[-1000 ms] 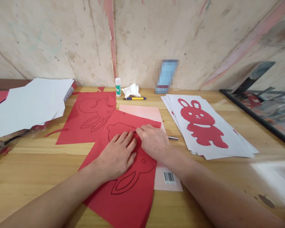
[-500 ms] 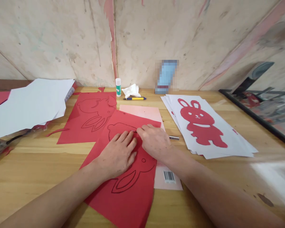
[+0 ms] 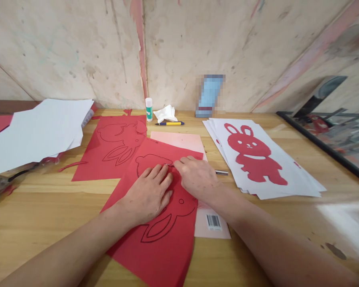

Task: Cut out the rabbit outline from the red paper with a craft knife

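Note:
A red paper sheet (image 3: pixel 155 259) with a rabbit outline drawn in black lies at an angle in front of me. My left hand (image 3: pixel 148 195) rests flat on it, fingers stretched out, touching the paper close to the drawn lines. Closed in a grip, my right hand (image 3: pixel 199 175) holds a slim metal craft knife (image 3: pixel 221 172). The handle's end sticks out to the right of the hand, and its tip is by my left fingertips, mostly hidden. Under the sheet lies a pale pink booklet (image 3: pixel 213 233) with a barcode.
Behind to the left is another red sheet (image 3: pixel 86 159) with a rabbit outline. A glue stick (image 3: pixel 148 109), crumpled tissue (image 3: pixel 166 114) and yellow-blue pen (image 3: pixel 169 124) stand or lie near the wall. White sheets (image 3: pixel 299 185) carry a red rabbit cutout (image 3: pixel 254 153). White paper (image 3: pixel 38 131) is stacked left.
My right hand has shifted slightly to the right with the craft knife, its handle end moving the same way. My left hand stays in place on the sheet.

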`<state>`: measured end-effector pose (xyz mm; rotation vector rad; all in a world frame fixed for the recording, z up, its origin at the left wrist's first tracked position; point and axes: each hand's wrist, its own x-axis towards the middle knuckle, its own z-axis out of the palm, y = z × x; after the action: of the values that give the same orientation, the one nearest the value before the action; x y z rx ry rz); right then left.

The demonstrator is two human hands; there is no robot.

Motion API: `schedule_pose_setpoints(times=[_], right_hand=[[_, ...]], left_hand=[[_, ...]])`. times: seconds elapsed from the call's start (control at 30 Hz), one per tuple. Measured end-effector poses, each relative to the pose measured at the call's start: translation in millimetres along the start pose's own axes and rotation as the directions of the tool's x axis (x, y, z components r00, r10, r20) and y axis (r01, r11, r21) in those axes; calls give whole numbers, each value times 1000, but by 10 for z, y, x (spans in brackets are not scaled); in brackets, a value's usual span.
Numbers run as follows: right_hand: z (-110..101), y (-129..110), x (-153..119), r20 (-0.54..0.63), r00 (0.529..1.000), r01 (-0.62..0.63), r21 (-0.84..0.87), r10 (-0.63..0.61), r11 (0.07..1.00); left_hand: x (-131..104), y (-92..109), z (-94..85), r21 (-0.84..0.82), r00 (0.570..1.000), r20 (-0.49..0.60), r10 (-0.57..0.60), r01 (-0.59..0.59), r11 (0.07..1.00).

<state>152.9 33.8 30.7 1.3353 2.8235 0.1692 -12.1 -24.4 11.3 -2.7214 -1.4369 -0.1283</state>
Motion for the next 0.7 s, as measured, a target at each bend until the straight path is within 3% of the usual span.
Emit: schedule_pose_setpoints(times=[0.37,0.53,0.7], right_hand=[[-53,15,19,45,999,14,-16,-14,1000],[-62,33,32,33,999,40,-21,-40,999],[-54,57,30,12,998,67,-22,-67,997]], left_hand=[[-26,4,37,-18,999,-35,3,-4,1000],[-39,3,49,-16,994,-61,89,-90,996],[-28,-10,43,-24,995,-48,92,-94,995]])
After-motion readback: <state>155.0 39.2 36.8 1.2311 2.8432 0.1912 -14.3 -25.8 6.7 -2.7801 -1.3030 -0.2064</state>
